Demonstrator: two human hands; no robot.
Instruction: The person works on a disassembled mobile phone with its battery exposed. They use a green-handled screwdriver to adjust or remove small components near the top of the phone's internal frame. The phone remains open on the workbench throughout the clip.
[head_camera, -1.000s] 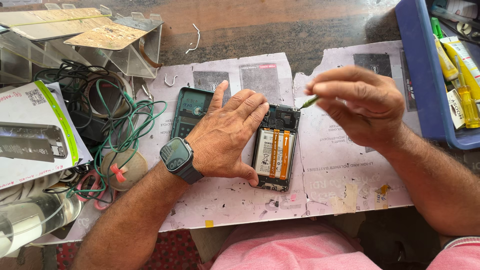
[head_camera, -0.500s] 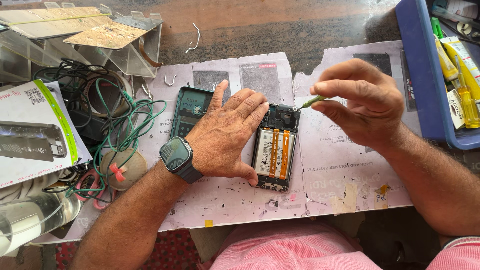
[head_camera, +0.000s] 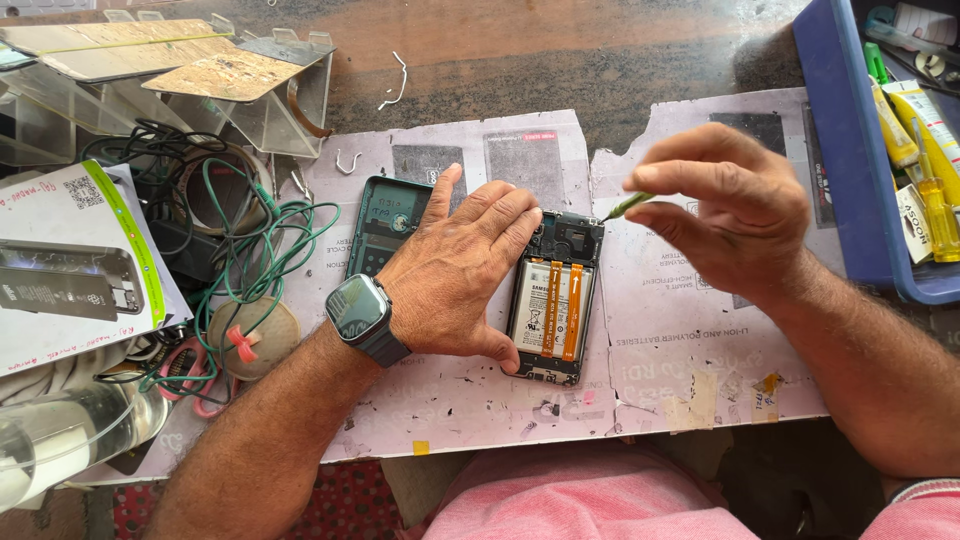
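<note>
Left hand (head_camera: 455, 275) lies flat, fingers spread, pinning the opened black phone (head_camera: 555, 295) on the worn pink mat (head_camera: 640, 350). Right hand (head_camera: 730, 205) pinches a thin green tool (head_camera: 628, 206) above it. Blue plastic bin (head_camera: 835, 150) at right holds yellow tubes (head_camera: 895, 130); white box (head_camera: 70, 260) lies left.

Left hand (head_camera: 455, 275) lies flat, palm down – right hand (head_camera: 735, 205) raised, fingertips in a pinching grip

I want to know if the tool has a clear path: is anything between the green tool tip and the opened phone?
Nothing visible: the right hand holds the green tool just above the opened phone; the left hand rests at its left edge.
</note>
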